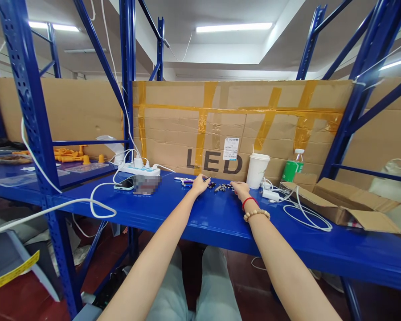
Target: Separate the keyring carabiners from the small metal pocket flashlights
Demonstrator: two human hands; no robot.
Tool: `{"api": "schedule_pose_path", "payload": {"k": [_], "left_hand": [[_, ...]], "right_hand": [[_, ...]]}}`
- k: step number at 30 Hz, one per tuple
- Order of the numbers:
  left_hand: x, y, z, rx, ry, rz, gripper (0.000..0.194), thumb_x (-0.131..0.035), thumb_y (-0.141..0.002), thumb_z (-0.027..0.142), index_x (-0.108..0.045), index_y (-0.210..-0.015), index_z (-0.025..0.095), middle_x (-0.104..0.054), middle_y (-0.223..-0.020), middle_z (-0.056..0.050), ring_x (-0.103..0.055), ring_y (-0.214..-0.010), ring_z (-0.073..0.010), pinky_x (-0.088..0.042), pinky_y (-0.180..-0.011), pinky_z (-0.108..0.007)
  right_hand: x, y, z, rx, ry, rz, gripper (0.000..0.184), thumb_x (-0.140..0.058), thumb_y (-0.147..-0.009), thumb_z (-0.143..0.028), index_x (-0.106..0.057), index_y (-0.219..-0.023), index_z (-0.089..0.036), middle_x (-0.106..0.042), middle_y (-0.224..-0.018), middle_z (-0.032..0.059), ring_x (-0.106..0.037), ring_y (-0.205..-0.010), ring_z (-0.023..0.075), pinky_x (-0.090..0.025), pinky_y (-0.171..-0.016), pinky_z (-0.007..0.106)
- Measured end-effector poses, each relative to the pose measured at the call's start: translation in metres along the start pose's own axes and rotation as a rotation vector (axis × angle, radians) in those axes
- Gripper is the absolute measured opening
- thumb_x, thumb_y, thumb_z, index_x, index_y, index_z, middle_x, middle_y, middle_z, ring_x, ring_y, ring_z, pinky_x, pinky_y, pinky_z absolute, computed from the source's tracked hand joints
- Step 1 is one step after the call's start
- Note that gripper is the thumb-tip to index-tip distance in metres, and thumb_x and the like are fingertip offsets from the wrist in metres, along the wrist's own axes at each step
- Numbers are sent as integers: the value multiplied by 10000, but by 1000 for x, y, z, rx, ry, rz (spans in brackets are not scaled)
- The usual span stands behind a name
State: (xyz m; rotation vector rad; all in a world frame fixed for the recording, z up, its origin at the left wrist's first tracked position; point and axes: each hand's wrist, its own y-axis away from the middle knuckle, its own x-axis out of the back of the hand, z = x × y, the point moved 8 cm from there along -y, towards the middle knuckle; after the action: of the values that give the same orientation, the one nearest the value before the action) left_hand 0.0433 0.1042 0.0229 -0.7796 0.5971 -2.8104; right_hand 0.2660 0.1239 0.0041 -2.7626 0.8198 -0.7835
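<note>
Above the blue tabletop my left hand (199,184) is closed in a pinch around a slim pen, whose dark tip (206,179) pokes out past the fingers. Several pens (186,182), blue and silver, lie beside that hand on its left. A small heap of dark and silvery pieces (223,187), too small to identify, is spread between my hands. At its right edge my right hand (241,189) has its fingers drawn together; whatever they grip is hidden. A red cord and a beaded bracelet (256,215) circle my right wrist.
A white paper cup (257,171) with a straw stands right of my right hand, near a green-labelled bottle (292,166). White cables and a charger (271,195) lie before an open cardboard box (342,200). Phones (124,184) and a power strip (138,170) are left; cardboard (173,129) walls the back.
</note>
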Motion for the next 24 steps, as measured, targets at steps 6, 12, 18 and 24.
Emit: {"api": "schedule_pose_path", "payload": {"k": [6,12,18,24], "left_hand": [[2,5,13,-72,32,6,161,-574,-757,215,-577,-898,138,-620,-1038,-101,-556,-972,-196,-416,-835,-291],[9,6,27,-174,87,90,99,-557,-762,193,-565,-854,159,-641,-922,-67,-587,-857,-169,-442,-777,-279],[10,11,39,-326,-42,89,34,-500,-799,218,-502,-826,198,-625,-863,-27,-580,-808,-160,-434,-733,-278],[5,17,40,-233,-224,1,117,-416,-856,248,-438,-964,207,-618,-979,-81,-578,-924,-206,-417,-753,-299]], "right_hand": [[-6,18,-23,49,-89,-103,327,-585,-702,-410,-688,-890,-164,-679,-808,62,-588,-630,122,-419,-468,170],[-35,54,-66,64,-465,-470,359,-599,-702,-455,-684,-846,-137,-657,-900,64,-483,-473,33,-315,-334,126],[-36,64,-74,1,-572,-457,234,-642,-690,-373,-642,-728,-142,-626,-769,20,-452,-445,17,-300,-322,113],[-39,63,-80,48,-610,-481,195,-636,-696,-313,-588,-622,-140,-550,-583,-15,-419,-428,30,-308,-342,127]]}}
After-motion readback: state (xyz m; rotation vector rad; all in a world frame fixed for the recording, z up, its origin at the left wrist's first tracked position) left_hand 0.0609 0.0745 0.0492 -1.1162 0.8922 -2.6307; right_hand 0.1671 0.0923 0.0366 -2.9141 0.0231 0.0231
